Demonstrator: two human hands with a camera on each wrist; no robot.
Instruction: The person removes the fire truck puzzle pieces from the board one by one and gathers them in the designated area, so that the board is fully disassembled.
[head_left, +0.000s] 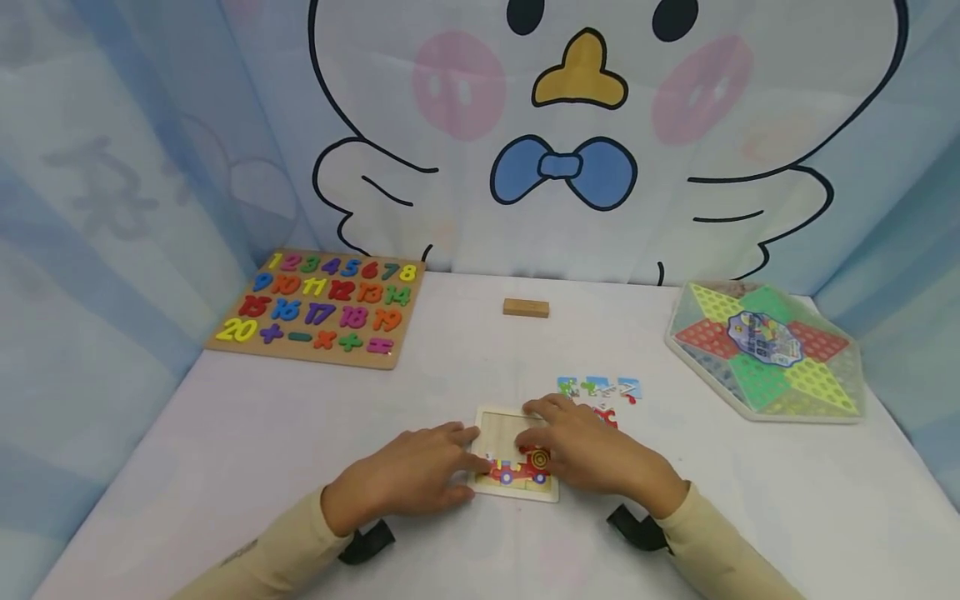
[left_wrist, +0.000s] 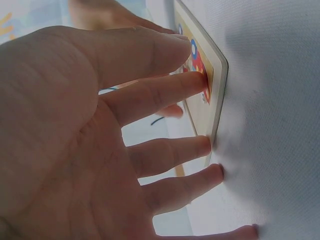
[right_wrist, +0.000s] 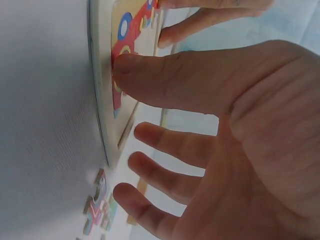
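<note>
A small wooden puzzle tray (head_left: 497, 428) lies flat on the table, with fitted pieces (head_left: 507, 474) along its near side showing a red vehicle with blue wheels. My left hand (head_left: 420, 468) is at the tray's left side with fingers extended. In the left wrist view its index fingertip touches the picture, and another fingertip is at the tray rim (left_wrist: 221, 75). From the right, my right hand (head_left: 592, 443) reaches over the tray; its thumb (right_wrist: 150, 77) presses on the fitted pieces while its other fingers are spread and hold nothing.
Several loose puzzle pieces (head_left: 597, 386) lie beyond my right hand, with a red piece (head_left: 607, 416) partly behind it. A wooden block (head_left: 526, 308) sits farther back. A number board (head_left: 360, 360) is at back left, a hexagonal box (head_left: 765, 350) at back right, before a curtain (head_left: 465, 208).
</note>
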